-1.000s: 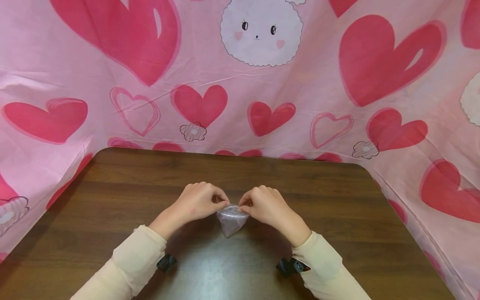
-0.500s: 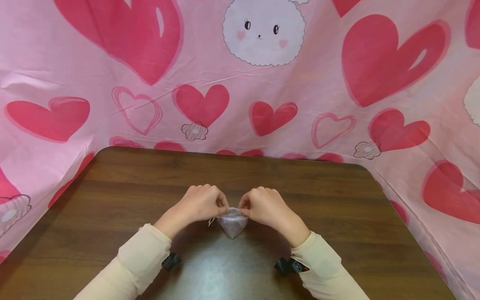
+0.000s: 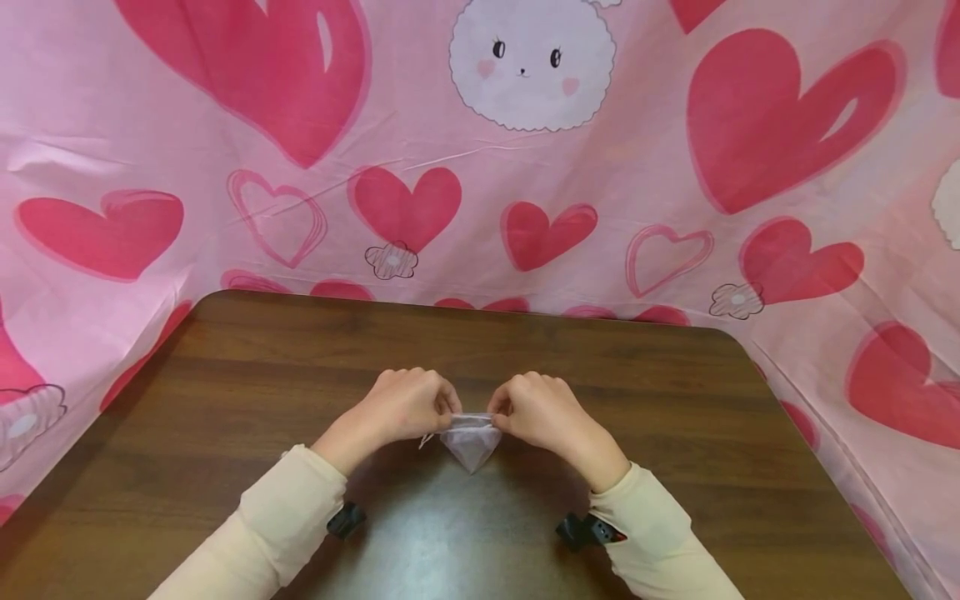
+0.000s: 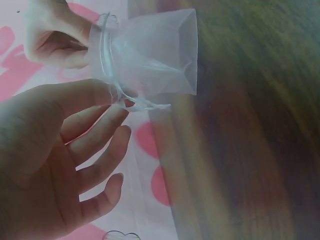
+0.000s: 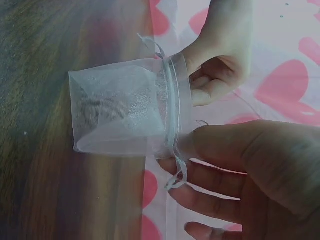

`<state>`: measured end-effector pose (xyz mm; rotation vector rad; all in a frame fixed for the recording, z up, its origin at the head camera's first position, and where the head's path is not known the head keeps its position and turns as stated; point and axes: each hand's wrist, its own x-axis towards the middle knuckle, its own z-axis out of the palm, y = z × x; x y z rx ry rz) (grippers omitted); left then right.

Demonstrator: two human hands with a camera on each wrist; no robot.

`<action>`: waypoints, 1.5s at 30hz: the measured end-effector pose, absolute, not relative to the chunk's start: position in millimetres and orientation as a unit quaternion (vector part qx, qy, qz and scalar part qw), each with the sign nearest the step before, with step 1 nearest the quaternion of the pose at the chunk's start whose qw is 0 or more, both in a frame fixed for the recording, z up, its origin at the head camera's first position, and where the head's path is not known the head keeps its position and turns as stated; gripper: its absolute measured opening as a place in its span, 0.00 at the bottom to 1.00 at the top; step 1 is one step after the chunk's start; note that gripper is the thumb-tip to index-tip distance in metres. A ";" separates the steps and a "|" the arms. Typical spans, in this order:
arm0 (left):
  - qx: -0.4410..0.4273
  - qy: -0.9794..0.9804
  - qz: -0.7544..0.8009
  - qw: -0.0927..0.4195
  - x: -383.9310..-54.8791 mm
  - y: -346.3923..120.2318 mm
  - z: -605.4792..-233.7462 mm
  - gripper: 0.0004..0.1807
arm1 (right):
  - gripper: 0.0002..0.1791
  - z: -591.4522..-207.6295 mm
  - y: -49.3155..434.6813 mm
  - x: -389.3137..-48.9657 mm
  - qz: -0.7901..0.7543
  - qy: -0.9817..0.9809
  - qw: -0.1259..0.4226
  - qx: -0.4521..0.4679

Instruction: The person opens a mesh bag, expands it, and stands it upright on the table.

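Note:
A small sheer white organza drawstring bag point(image 3: 471, 448) hangs between both hands, its mouth uppermost and its lower end tapering to a point in the head view. My left hand point(image 3: 408, 406) pinches the left side of its mouth between thumb and forefinger. At the opposite side, my right hand point(image 3: 543, 417) pinches the mouth in the same way. A ribbon drawstring point(image 5: 172, 110) runs round the neck, with a loop sticking out at each side. Through the mesh of the bag point(image 4: 155, 55), folds show in the left wrist view; I cannot tell whether anything lies inside.
The brown wooden table point(image 3: 300, 350) spreads beneath the hands. Behind and beside it hangs a pink cloth point(image 3: 480, 167) printed with hearts. A black wrist camera point(image 3: 347, 520) sits under the left cuff and another black wrist camera point(image 3: 588, 531) under the right.
Both hands keep their pinch on the drawstring bag. The bag has shifted slightly right and its mouth is stretched wider and straighter. A ribbon loop now shows beside the left hand.

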<state>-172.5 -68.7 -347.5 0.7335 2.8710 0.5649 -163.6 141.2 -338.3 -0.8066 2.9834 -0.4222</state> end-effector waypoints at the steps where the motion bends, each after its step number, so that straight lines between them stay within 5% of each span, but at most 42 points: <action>1: 0.243 0.950 0.186 0.060 -172.2 -68.1 -348.0 0.04 | 0.02 -338.5 141.4 -163.9 -0.133 0.957 0.004 -0.256; 13: 0.227 0.957 0.179 0.009 -166.6 -48.5 -358.7 0.08 | 0.08 -341.8 134.9 -159.3 -0.131 0.967 -0.060 -0.210; 22: 0.175 0.963 0.201 -0.043 -161.7 -44.8 -360.6 0.06 | 0.13 -337.6 130.5 -148.8 -0.124 0.979 -0.011 -0.158; 33: 0.159 0.964 0.211 -0.018 -162.7 -52.3 -357.8 0.04 | 0.03 -338.2 134.4 -147.4 -0.125 0.977 -0.050 -0.166; 45: 0.160 0.961 0.226 0.016 -164.9 -54.6 -352.1 0.08 | 0.02 -330.6 144.2 -149.1 -0.155 0.977 -0.002 -0.147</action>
